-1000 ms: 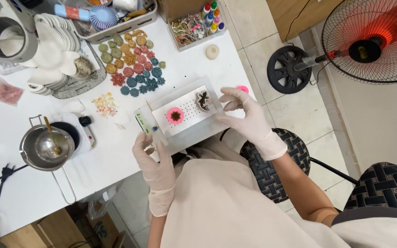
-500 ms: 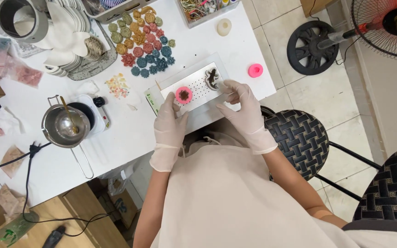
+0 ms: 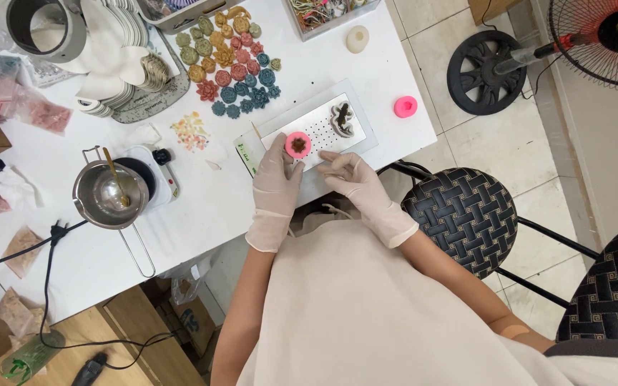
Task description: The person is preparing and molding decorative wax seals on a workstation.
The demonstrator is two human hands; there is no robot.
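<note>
Head view: left hand [image 3: 275,184], gloved, fingers closed round small pink mould [image 3: 297,144], held over white perforated tray [image 3: 323,129] at table edge. Right hand [image 3: 355,182] hovers beside, fingers loosely spread, holding nothing. Mould likely soft, light, flexible; grip by rim. Second filled mould [image 3: 342,119] on tray, metal pot [image 3: 110,194] left, coloured flower castings [image 3: 227,66] behind; nothing blocks.

Operator dress: gloves and apron noted

Your left hand [image 3: 277,174] and right hand [image 3: 355,179] each wear a thin, pale cream disposable glove, close-fitting, wrinkled at the knuckles, with the cuff ending loosely just past the wrist. Your forearms are bare above the cuffs. Your torso is covered by a plain beige apron or smock of smooth cloth, unmarked. A small tan adhesive patch sits near your right elbow.
</note>
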